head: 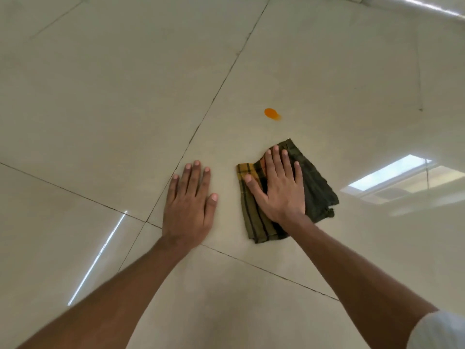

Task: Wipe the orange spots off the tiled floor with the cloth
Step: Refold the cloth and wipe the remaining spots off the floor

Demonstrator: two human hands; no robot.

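Mid-wipe: our right hand (279, 190) pressed flat on cloth (317, 187), left hand (190, 202) splayed, empty; orange spot (271, 114) next, just ahead.

No legible text, label, brand, number or sign was found anywhere in the head view. The cloth (286, 192) carried only a striped weave, no tag or print. The tiled floor (125, 96) showed plain glossy tiles with grout lines and light reflections, no markings.
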